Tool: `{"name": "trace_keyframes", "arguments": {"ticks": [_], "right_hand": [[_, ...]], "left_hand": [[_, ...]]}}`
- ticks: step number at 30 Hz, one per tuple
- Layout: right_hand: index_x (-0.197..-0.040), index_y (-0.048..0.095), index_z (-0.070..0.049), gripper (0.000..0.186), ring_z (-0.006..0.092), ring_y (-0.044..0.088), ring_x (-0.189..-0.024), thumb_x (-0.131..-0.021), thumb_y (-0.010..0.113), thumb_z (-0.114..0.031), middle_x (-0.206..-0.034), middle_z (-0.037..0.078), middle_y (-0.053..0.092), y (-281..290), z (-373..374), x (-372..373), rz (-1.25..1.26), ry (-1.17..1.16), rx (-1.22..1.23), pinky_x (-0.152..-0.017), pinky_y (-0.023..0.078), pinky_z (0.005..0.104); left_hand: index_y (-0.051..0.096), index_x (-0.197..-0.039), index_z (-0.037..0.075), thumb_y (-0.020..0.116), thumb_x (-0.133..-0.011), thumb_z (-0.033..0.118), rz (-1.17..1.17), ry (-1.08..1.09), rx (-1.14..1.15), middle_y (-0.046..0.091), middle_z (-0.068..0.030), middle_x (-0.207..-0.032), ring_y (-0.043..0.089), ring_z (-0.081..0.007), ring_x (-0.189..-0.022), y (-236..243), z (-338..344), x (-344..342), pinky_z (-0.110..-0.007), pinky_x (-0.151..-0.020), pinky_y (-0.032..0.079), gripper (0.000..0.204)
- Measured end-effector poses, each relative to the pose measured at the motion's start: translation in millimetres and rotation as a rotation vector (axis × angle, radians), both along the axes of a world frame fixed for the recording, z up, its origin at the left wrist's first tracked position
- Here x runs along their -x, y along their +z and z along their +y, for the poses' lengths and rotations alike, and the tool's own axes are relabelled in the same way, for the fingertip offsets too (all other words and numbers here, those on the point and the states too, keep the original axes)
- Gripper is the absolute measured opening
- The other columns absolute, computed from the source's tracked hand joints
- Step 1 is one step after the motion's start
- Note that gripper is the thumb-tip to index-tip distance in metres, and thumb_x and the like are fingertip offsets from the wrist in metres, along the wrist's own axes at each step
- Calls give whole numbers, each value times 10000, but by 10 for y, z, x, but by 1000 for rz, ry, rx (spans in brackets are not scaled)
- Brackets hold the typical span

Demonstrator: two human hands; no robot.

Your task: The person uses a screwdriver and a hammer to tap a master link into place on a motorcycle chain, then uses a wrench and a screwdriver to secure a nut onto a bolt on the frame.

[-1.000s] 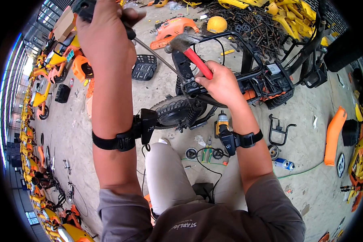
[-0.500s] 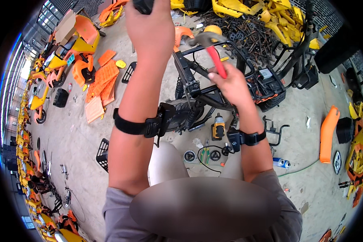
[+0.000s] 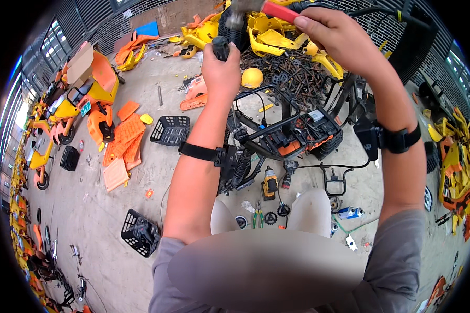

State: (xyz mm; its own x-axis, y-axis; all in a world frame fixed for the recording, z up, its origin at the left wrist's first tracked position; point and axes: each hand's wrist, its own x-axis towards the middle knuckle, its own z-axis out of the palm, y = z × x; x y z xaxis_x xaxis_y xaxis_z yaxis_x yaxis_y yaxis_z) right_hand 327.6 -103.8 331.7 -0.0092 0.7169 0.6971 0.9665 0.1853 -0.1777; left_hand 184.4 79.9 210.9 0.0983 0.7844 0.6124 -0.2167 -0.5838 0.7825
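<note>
From here I see a grey shirt point(image 3: 384, 297) with short, creased sleeves point(image 3: 406, 242). Past the shirt's left cuff, a black strap point(image 3: 198, 152) carries a boxy black module point(image 3: 226, 160); past its right cuff, another black band point(image 3: 403, 139) bears a white-marked black case point(image 3: 367, 138), trailing a black cable point(image 3: 344, 167). Pale trousers point(image 3: 309, 211) show in front of the shirt.

The top edge cuts through the head of the hammer point(image 3: 271, 9), which also looks smeared, while the left hand point(image 3: 222, 68) hides the lower part of the black handle point(image 3: 221, 48) and the left forearm point(image 3: 204, 128) covers a section of the black-framed vehicle point(image 3: 296, 134). A blurred oval point(image 3: 266, 268) masks much of the person's shirt point(image 3: 394, 255). At far left, the lined-up yellow scooters point(image 3: 20, 229) are too small to tell apart.
</note>
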Motion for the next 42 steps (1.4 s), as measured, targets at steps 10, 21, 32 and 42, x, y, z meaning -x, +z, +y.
{"name": "trace_keyframes", "arguments": {"ticks": [10, 21, 32, 42], "right_hand": [[-968, 685, 56, 424, 288, 626, -685, -1021, 537, -338, -769, 198, 662, 545, 106, 722, -188, -206, 164, -667, 500, 431], [-1026, 692, 48, 477, 321, 685, -805, -1043, 504, -390, -866, 219, 695, 706, 343, 827, -450, -424, 427, -779, 544, 441], [-980, 710, 50, 542, 294, 674, -732, -1061, 458, -423, -817, 211, 664, 920, 290, 468, -99, -304, 543, -671, 545, 428], [-806, 653, 21, 537, 150, 486, -524, -1067, 443, -399, -637, 60, 525, 596, -17, 614, 130, -266, 147, -529, 445, 361]], "left_hand": [[579, -956, -16, 711, -886, 293, 70, 125, -75, 662, -132, -822, 606, -235, -734, 2, 77, 51, -388, -718, 493, 343], [583, -909, 4, 714, -897, 267, 50, 83, -211, 595, -36, -745, 520, -136, -661, -90, 215, -15, -337, -634, 455, 295], [578, -911, 11, 704, -902, 256, 46, -79, -125, 570, -8, -716, 498, -108, -640, -58, 235, -126, -322, -591, 434, 276], [589, -943, 15, 692, -908, 224, 142, -74, -129, 579, 0, -734, 497, -95, -648, -44, 168, -168, -309, -588, 433, 236]]}}
